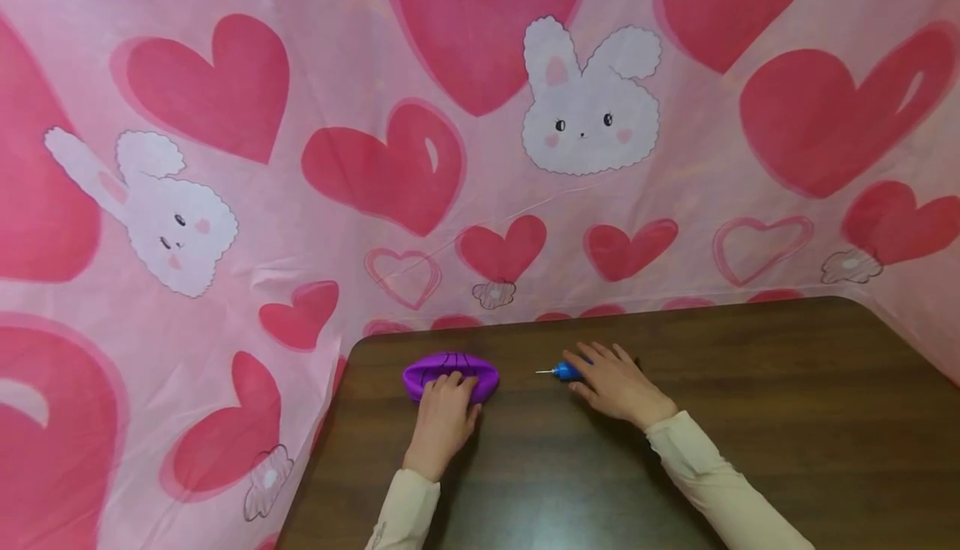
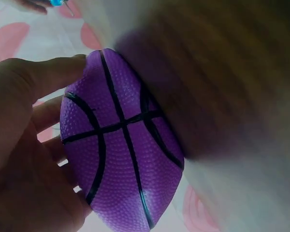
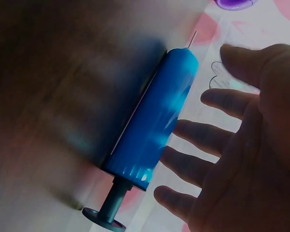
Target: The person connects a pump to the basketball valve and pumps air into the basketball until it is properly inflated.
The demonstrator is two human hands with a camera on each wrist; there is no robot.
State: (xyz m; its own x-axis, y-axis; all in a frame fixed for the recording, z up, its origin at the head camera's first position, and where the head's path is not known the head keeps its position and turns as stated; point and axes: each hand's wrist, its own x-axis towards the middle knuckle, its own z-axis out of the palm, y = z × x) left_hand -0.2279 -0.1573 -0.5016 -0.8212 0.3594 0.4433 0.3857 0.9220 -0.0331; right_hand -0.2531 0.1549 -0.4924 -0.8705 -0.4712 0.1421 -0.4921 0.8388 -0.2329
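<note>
A purple rubber ball [image 1: 485, 377] with black lines lies collapsed on the brown table, its top sunk into a hollow. My left hand [image 1: 444, 421] rests on it from the near side, fingertips over the hollow and thumb by its right side. The left wrist view shows the ball's pebbled side [image 2: 125, 145] beside the thumb. To the right lies a blue hand pump [image 1: 564, 371], its thin metal needle pointing left. Over this pump, my right hand [image 1: 618, 383] spreads its fingers. In the right wrist view, the pump's dark plunger handle [image 3: 111, 205] shows, and no fingers curl round the barrel [image 3: 154, 116].
The brown wooden table [image 1: 750, 417] has rounded far corners. Behind it and on the left hangs a pink cloth [image 1: 495, 192] printed with hearts and rabbits, close to the table's back edge.
</note>
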